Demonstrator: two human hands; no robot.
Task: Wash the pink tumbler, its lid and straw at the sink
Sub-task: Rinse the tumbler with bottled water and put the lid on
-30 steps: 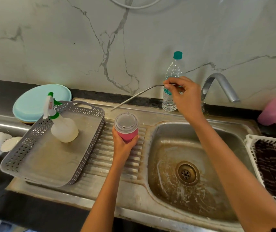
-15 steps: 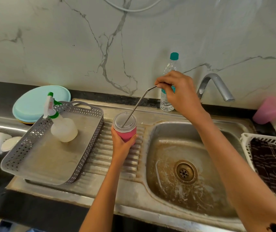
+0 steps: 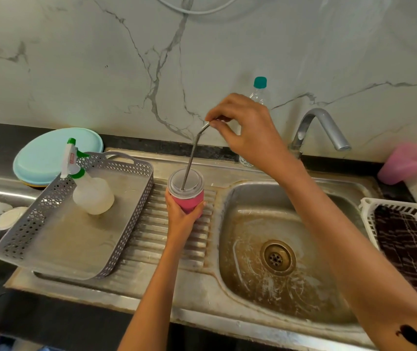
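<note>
The pink tumbler (image 3: 189,203) stands over the ribbed drainboard (image 3: 167,234), gripped from below by my left hand (image 3: 180,219). Its clear round lid (image 3: 186,182) is on top. A bent metal straw (image 3: 192,155) runs almost upright, its lower end in the lid's hole. My right hand (image 3: 248,130) pinches the straw's bent upper end above the tumbler. The steel sink basin (image 3: 243,249) with its brass drain (image 3: 277,257) lies to the right.
A grey perforated tray (image 3: 58,239) holding a spray bottle (image 3: 88,186) sits left of the drainboard. Teal plates (image 3: 47,155) lie behind it. A water bottle (image 3: 259,89) and tap (image 3: 321,127) stand at the back. A white basket (image 3: 369,214) with a checked cloth and a pink container (image 3: 405,164) are at right.
My right hand swung the straw from lying flat near the water bottle to nearly upright and brought its tip down into the lid. The left hand kept holding the tumbler.
</note>
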